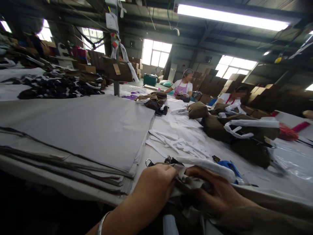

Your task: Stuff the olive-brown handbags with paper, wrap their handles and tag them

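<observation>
In the head view, at five o'clock, a left hand [158, 179], fingers curled tight, and a looser-curled right hand [218, 189] grip rumpled fabric [187, 184] between them, seemingly steadying its limp folds. White strips [179, 142] lie at twelve o'clock from the hands, conveniently near; stacked grey sheets [83, 130], at ten.

Cannot see the fingertips of the left hand [156, 181] behind the gray cloth [189, 183]. Cannot trace the blurred right hand [221, 190]. Loses the bangle [101, 223] partly at the bottom edge. Cannot make out print on the small brown tag [116, 69].
</observation>
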